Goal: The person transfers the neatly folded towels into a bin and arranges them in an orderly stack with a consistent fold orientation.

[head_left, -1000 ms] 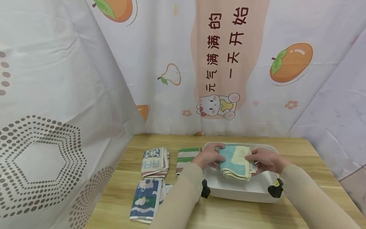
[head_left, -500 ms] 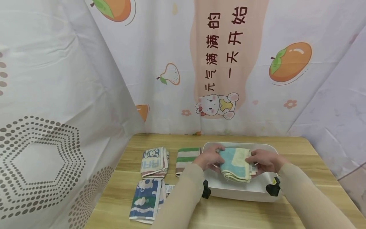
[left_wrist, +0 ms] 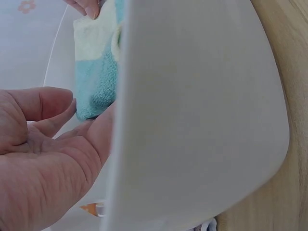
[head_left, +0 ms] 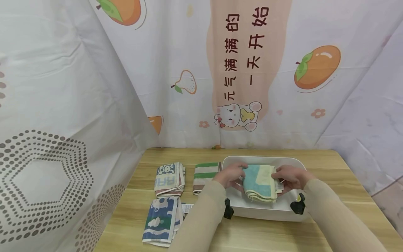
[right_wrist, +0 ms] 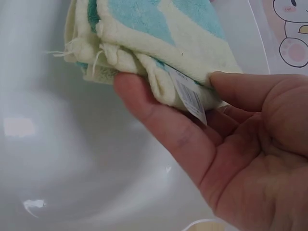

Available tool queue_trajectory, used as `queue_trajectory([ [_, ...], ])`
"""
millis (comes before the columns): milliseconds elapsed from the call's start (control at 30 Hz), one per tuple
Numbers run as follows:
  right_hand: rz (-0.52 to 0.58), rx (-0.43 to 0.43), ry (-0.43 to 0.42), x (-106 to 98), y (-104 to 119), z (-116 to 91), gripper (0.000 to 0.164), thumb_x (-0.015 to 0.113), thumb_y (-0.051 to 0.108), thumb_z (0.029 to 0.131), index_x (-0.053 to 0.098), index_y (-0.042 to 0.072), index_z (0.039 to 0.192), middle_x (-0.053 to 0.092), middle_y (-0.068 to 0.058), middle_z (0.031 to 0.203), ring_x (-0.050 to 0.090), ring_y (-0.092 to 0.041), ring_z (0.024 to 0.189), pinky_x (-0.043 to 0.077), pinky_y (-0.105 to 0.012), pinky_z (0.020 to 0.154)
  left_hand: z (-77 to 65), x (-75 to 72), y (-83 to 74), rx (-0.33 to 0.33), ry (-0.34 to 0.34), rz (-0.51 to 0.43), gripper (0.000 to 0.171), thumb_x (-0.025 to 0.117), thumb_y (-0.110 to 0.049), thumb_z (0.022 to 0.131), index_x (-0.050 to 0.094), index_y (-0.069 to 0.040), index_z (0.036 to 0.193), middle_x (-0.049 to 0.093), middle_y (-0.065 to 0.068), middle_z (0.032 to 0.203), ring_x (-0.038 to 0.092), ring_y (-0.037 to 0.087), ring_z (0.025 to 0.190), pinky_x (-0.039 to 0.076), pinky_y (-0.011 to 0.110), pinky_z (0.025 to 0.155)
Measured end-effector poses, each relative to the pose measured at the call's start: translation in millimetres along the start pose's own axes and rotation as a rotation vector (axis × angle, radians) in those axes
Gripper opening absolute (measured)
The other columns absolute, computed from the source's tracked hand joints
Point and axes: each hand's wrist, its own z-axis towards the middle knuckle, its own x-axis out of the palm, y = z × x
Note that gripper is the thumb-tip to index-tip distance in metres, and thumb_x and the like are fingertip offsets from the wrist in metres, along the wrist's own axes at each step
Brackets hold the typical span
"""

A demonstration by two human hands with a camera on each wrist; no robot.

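Head view: a folded blue-and-cream towel (head_left: 258,178) is between the two hands, within the outline of a white basin (head_left: 261,213) on the wooden counter (head_left: 325,166); whether its underside touches the basin floor cannot be told. The left hand (head_left: 231,175) holds its left edge, fingers curled beneath and thumb alongside, though how firmly the thumb presses is unclear. The right hand (head_left: 291,175) pinches the right edge, thumb on top and fingers underneath, next to a printed label (right_wrist: 190,98) that sticks out from the folds. Loose threads hang at one corner. Left of the basin lie three more folded towels: a green-striped towel (head_left: 206,171) just beside it, a lettered towel (head_left: 167,176) farther left, and a blue-and-green towel (head_left: 158,218) in front of that one. A fruit-print curtain (head_left: 189,129) hangs behind.
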Motion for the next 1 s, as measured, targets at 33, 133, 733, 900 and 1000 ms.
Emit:
queue_trajectory([
  [33,0.000,0.007,0.002,0.0,-0.2,0.6,0.032,0.045,0.017,0.098,0.045,-0.010,0.116,0.059,-0.022,0.094,0.066,-0.032,0.075,0.054,-0.046,0.069,1.7,-0.6,1.3,-0.004,0.004,-0.004,0.045,0.047,0.002,0.087,0.050,-0.010,0.131,0.049,0.012,0.123,0.060,0.035,0.080,0.054,0.048,0.063],
  [133,0.004,0.022,0.006,-0.1,-1.4,2.2,0.030,0.043,0.015,0.098,0.045,-0.010,0.115,0.059,-0.023,0.094,0.066,-0.032,0.075,0.054,-0.046,0.069,7.4,-1.8,5.2,-0.017,0.024,-0.026,0.044,0.047,0.001,0.088,0.050,-0.009,0.131,0.047,0.012,0.127,0.061,0.036,0.080,0.054,0.049,0.062],
  [733,-0.019,0.089,-0.004,13.7,0.9,-0.3,0.031,0.037,0.016,0.099,0.048,-0.010,0.112,0.059,-0.025,0.095,0.066,-0.036,0.077,0.054,-0.046,0.068,10.5,-3.7,11.9,-0.110,0.078,-0.059,0.040,0.047,-0.003,0.093,0.046,0.000,0.133,0.041,0.020,0.134,0.059,0.043,0.088,0.053,0.052,0.063],
  [900,-0.052,0.116,0.014,14.8,2.6,-1.3,0.030,0.039,0.016,0.098,0.049,-0.009,0.111,0.059,-0.025,0.095,0.066,-0.036,0.073,0.054,-0.045,0.068,11.0,-3.1,13.5,-0.121,0.079,-0.071,0.039,0.049,-0.004,0.093,0.046,0.001,0.132,0.040,0.022,0.134,0.058,0.045,0.091,0.053,0.053,0.063],
  [1000,-0.079,0.128,0.024,14.6,3.1,-2.3,0.031,0.041,0.018,0.098,0.049,-0.008,0.112,0.059,-0.025,0.096,0.066,-0.034,0.069,0.055,-0.044,0.068,11.4,-2.8,14.0,-0.132,0.077,-0.073,0.040,0.051,-0.005,0.092,0.046,0.001,0.131,0.039,0.024,0.134,0.058,0.046,0.092,0.053,0.053,0.062],
])
